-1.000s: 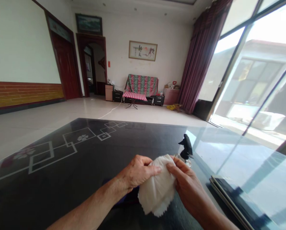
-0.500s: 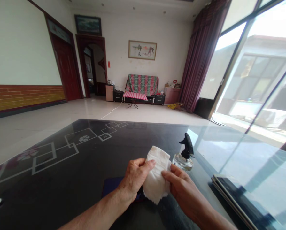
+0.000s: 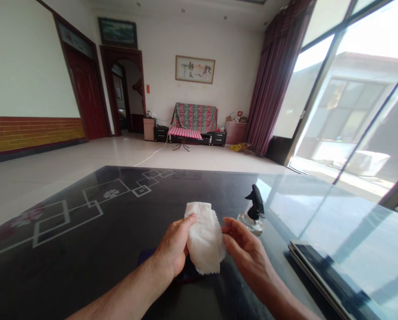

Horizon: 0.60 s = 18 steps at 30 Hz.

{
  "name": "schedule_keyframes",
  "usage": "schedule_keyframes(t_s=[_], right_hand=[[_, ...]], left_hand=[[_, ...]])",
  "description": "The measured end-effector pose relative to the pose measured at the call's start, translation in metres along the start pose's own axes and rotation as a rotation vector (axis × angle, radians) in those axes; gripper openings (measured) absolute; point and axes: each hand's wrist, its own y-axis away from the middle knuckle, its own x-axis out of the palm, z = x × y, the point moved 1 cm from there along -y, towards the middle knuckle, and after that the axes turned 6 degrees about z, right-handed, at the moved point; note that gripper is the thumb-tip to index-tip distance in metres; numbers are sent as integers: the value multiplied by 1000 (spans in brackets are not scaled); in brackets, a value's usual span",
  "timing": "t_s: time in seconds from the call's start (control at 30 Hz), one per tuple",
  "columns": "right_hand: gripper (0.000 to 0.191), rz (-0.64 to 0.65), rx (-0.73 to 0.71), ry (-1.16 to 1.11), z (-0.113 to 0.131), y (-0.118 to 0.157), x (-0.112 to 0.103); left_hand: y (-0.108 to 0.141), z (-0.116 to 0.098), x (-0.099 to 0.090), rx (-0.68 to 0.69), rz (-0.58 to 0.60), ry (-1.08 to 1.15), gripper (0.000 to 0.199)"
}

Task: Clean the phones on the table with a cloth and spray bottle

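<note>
My left hand (image 3: 174, 246) grips a folded white wipe (image 3: 203, 240) by its left side, with the thumb on top. The wipe has jagged edges and is held over the table. Close to its right edge is my right hand (image 3: 243, 244), thumb and fingers apart; whether a fingertip brushes the wipe I cannot tell. A clear spray bottle (image 3: 252, 222) with a black trigger head stands just beyond my right hand. Under my left hand and the wipe lies a flat dark blue object (image 3: 146, 255), mostly hidden.
The glossy black table (image 3: 85, 266) has a pattern of squares and flowers on its left. A flat dark stack with a pale edge (image 3: 325, 275) lies at the right. Across the floor stand a small table with a striped cover (image 3: 184, 133) and low black cabinets (image 3: 218, 138).
The wipe has shifted left and turned more upright in my left hand. My right hand has let go of its right edge. The view has swung slightly right, and the phone at left is gone.
</note>
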Motion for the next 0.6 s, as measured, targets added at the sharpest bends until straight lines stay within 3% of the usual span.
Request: schedule_keyframes(t_s=[0.1,0.17,0.23,0.3,0.37,0.47,0.53,0.6], right_hand=[[27,-226,-357,348,20,1,-14],[34,-374,-516,464,35,-1,-28],[50,-447,-569,488,42,-8,-47],[61,-456,-513,460,36,-19,-70],[69,-373,-412,422,20,-31,-94],[77,-72,-174,335,-13,-47,-123],[82,149,-28,305,-30,-53,-132],[96,260,44,331,-39,-58,-134]], left_hand=[[-2,-4,-2,19,-74,-5,21],[-2,-5,-2,3,-105,-3,17],[-2,-6,-2,-22,-126,1,15],[-2,-6,-2,-39,-137,18,16],[-3,-5,-3,-40,-145,39,16],[-7,-3,-4,-40,-156,66,14],[-10,-2,-5,-44,-171,84,11],[-11,-2,-5,-41,-187,95,11]])
